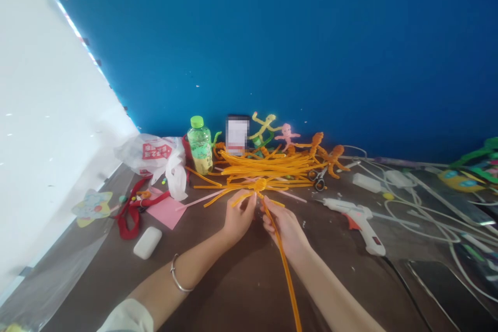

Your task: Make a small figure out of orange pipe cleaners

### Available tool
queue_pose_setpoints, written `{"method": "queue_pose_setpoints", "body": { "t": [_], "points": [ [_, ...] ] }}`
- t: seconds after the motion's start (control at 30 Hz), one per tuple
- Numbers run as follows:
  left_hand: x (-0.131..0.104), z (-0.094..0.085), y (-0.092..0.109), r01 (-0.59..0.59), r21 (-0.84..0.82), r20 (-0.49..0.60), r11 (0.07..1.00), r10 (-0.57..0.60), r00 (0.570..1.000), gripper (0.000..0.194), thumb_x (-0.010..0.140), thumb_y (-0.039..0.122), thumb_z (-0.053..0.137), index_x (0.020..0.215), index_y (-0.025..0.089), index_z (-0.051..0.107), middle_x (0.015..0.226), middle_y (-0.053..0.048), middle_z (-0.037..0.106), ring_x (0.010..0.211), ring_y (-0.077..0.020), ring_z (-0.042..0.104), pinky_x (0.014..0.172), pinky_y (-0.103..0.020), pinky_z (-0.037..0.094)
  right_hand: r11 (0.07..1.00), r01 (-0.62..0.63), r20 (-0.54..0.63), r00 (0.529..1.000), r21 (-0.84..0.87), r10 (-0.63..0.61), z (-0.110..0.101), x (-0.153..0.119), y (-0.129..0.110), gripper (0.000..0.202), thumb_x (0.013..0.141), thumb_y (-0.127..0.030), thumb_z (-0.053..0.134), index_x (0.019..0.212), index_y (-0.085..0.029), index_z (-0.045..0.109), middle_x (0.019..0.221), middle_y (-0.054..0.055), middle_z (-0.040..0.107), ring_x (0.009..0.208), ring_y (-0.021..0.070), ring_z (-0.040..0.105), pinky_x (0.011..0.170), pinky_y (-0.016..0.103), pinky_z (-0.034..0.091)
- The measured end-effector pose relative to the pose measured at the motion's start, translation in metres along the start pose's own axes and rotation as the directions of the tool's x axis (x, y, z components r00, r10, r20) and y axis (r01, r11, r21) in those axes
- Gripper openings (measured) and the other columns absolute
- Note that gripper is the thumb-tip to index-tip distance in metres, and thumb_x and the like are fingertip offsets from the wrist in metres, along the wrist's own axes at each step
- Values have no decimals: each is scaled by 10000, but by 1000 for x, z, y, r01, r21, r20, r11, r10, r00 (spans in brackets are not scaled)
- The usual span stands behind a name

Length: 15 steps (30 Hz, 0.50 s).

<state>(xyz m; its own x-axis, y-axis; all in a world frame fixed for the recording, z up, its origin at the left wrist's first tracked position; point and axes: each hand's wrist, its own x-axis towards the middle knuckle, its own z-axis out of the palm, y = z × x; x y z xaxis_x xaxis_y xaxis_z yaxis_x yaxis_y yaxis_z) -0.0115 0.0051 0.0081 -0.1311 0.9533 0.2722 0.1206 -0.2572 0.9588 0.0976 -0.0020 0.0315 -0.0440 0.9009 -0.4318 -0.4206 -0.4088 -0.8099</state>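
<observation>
Between my two hands is a small orange pipe-cleaner figure (pixel 260 185) with a coiled head and short limbs sticking out to the sides. My left hand (pixel 239 216) pinches it from the left, thumb and fingers closed. My right hand (pixel 286 225) is closed on a long orange pipe cleaner (pixel 286 267) that joins the figure and trails down toward me past the bottom edge. Just beyond my hands lies a heap of loose orange pipe cleaners (pixel 268 165). Scissors (pixel 319 179) rest at its right end.
A glue gun (pixel 360 220) and a dark phone (pixel 453 290) lie on the right among white cables (pixel 418 212). Finished pipe-cleaner figures (pixel 287 136) stand behind the heap. Leftward are a green-capped bottle (pixel 200 148), a plastic bag (pixel 155 153), pink paper (pixel 165 211) and a white case (pixel 148 243).
</observation>
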Motion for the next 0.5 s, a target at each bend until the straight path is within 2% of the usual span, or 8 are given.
{"method": "queue_pose_setpoints", "body": {
  "t": [0.07, 0.13, 0.23, 0.33, 0.4, 0.47, 0.5],
  "points": [
    [1, -1, 0, -127, 27, 9, 991, 127, 992, 211, 823, 298, 441, 720, 172, 576, 702, -34, 601, 640, -132, 552, 647, -262, 444, 990, -98, 12, 995, 99, 97, 1, 1, 0, 163, 647, -288, 679, 665, -146, 602, 597, -10, 520, 383, 32, 360, 292, 152, 248],
    [2, -1, 0, -203, 40, 25, 978, 202, 979, 205, 826, 268, 432, 740, 172, 591, 752, -51, 615, 714, -145, 562, 707, -280, 442, 986, -121, 13, 993, 112, 120, 1, 1, 1, 136, 662, -274, 661, 670, -151, 605, 584, -10, 512, 379, 34, 353, 285, 148, 255],
    [3, -1, -1, -200, 73, -18, 977, 201, 979, 208, 828, 261, 426, 736, 177, 592, 739, -47, 612, 697, -144, 558, 694, -283, 442, 1000, 6, 0, 1000, -29, -6, 0, 0, 1, 186, 662, -315, 667, 675, -138, 611, 625, 19, 555, 413, 52, 418, 312, 162, 327],
    [4, -1, -4, -154, 107, -78, 982, 163, 983, 210, 818, 290, 448, 696, 176, 577, 697, -37, 597, 663, -142, 551, 662, -277, 440, 953, 185, 60, 983, -240, -176, -3, 0, -1, 262, 667, -372, 661, 724, -120, 615, 672, 46, 600, 498, 99, 533, 435, 213, 458],
    [4, -1, -5, -83, 69, -79, 994, 89, 993, 227, 809, 336, 461, 682, 175, 559, 645, -20, 572, 581, -127, 533, 575, -253, 434, 891, 278, 186, 957, -359, -224, -8, 0, -4, 290, 709, -395, 612, 814, -124, 614, 695, 53, 619, 550, 138, 586, 506, 266, 505],
    [5, -1, -6, 51, -12, -47, 999, -51, 998, 271, 803, 394, 458, 664, 175, 540, 549, 9, 527, 464, -108, 493, 462, -228, 397, 761, 402, 304, 911, -509, -279, -17, 0, -7, 268, 767, -377, 543, 884, -145, 609, 733, 56, 633, 586, 160, 614, 536, 297, 523],
    [5, 0, -6, 127, -53, -25, 991, -128, 991, 302, 800, 422, 451, 641, 176, 526, 490, 25, 492, 410, -101, 468, 417, -220, 371, 632, 485, 341, 874, -605, -345, -22, 0, -8, 235, 791, -349, 513, 886, -159, 612, 752, 56, 638, 606, 166, 621, 550, 300, 525]
  ]
}}
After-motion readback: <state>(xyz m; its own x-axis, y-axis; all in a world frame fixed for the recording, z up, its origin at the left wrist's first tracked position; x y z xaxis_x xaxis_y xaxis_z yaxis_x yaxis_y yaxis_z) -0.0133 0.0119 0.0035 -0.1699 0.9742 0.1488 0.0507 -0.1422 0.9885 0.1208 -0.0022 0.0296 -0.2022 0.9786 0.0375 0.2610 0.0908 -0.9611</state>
